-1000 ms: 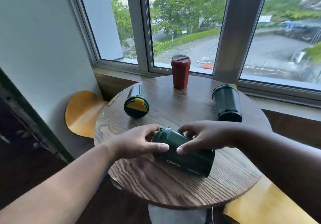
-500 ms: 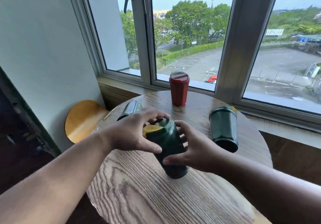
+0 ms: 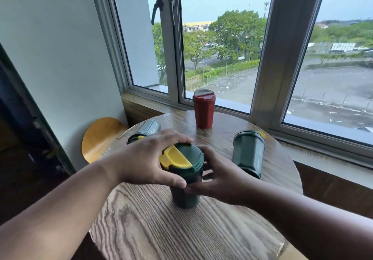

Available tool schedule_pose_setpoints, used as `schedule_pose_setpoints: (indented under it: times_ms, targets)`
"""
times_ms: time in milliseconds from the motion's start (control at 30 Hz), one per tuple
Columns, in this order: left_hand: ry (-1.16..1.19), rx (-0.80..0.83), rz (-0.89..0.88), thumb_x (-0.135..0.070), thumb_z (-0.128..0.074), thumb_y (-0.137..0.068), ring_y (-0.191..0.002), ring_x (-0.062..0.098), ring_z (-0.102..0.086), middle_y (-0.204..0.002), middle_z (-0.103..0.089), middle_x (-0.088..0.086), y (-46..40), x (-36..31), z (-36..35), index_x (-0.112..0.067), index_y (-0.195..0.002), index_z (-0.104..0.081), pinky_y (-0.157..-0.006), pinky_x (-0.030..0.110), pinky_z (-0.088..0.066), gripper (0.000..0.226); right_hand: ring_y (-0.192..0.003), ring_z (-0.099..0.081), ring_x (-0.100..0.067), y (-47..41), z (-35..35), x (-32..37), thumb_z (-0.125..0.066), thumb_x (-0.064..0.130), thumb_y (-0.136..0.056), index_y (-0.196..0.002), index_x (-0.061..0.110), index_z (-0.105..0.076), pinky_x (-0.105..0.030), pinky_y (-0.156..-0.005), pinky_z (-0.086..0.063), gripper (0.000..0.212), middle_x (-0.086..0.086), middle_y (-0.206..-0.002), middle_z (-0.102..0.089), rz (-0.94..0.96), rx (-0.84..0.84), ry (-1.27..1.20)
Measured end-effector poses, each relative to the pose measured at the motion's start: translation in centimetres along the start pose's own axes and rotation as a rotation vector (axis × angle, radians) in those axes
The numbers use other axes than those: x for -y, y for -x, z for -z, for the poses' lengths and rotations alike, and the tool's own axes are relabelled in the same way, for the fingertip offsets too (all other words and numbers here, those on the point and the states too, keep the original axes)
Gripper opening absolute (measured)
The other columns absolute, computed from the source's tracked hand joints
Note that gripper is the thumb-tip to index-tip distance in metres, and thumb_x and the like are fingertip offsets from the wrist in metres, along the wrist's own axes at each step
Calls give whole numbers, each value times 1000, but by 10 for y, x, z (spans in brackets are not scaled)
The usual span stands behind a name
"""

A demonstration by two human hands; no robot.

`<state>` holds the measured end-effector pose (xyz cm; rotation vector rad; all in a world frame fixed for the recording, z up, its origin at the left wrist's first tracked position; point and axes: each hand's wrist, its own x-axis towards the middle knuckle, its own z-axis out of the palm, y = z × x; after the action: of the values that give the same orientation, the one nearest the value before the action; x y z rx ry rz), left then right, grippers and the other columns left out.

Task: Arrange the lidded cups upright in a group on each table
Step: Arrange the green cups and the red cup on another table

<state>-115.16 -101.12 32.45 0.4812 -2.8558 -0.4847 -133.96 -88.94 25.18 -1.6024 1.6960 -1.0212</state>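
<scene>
The green lidded cup (image 3: 184,176) stands upright near the middle of the round table (image 3: 201,229), my left hand (image 3: 149,163) and right hand (image 3: 220,177) curled around it. It seems fully seated; letting go unevenly could tip it over.

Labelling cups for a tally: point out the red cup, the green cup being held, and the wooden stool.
red cup (image 3: 203,112), head view, body
held green cup (image 3: 188,154), head view, lid
wooden stool (image 3: 100,136), head view, seat
</scene>
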Motion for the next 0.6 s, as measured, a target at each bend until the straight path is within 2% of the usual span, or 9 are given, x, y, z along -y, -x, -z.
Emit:
schedule_pose_setpoints:
  times_ms: [133, 200, 300, 400, 533, 600]
  targets:
    - [-63, -69, 64, -77, -73, -60, -115, -13, -45, -131, -44, -34, 9, -6, -3, -50, -140, -37, -85, 6, -35, 92, -108, -63, 1, 1, 1, 1, -83, 52, -60, -130, 47, -39, -37, -92, -58, 82, 19, -120, -62, -12, 16, 39]
    - [-74, -75, 64, -74, -74, -61, -114, -11, -46, -130, -45, -33, 10, -6, -4, -50, -140, -36, -84, 6, -36, 91, -107, -64, -2, 0, 1, 3, -84, 54, -57, -127, 45, -42, -38, -88, -60, 82, 17, -118, -63, -21, -4, 45]
    - [-57, -25, 35, -61, -81, -64, -115, -8, -48, -131, -49, -28, 5, 1, 3, -52, -140, -33, -92, 10, -40, 91, -103, -65, -2, -2, -5, 6, -87, 59, -50, -120, 45, -42, -37, -86, -60, 84, 15, -115, -64, -34, -74, 58]
    - [4, 81, 11, -43, -85, -64, -117, -7, -50, -131, -52, -23, -3, 12, 15, -53, -139, -33, -98, 16, -43, 92, -102, -63, -1, -3, -15, 11, -85, 67, -45, -118, 50, -31, -33, -87, -59, 92, 20, -115, -59, -48, -139, 83]
    - [133, 224, -78, -2, -79, -68, -107, -20, -50, -121, -54, -28, -12, 28, 28, -36, -141, -41, -84, -1, -36, 89, -103, -61, 1, -8, -18, 19, -82, 63, -52, -138, 47, -24, -33, -90, -58, 105, 21, -120, -55, -84, -143, 107]
    - [134, 264, -122, 0, -78, -70, -111, -26, -42, -126, -49, -30, -15, 36, 31, -34, -143, -39, -87, -6, -29, 90, -95, -62, 1, -9, -21, 23, -81, 59, -54, -139, 50, -25, -37, -90, -57, 103, 18, -120, -57, -101, -152, 105]
